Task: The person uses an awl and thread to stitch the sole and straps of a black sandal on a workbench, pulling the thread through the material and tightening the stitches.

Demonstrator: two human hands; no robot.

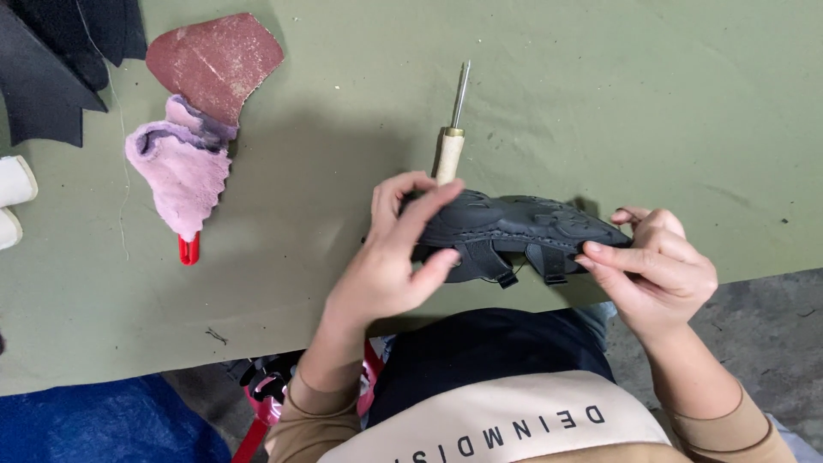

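Note:
A black sandal (514,227) with a moulded sole and loose straps is held sole-up over the near edge of the green table (600,103). My left hand (394,257) grips its left end, fingers over the sole and thumb under it. My right hand (656,261) pinches its right end between fingers and thumb. An awl (453,141) with a pale wooden handle and thin metal shaft lies on the table just behind my left hand, its tip pointing away from me.
At the far left lie a reddish-brown leather scrap (214,60), a pink suede scrap (180,167) over a red-handled tool (189,249), and black material pieces (60,60). A white object (13,193) sits at the left edge. Blue fabric (94,424) lies below the table.

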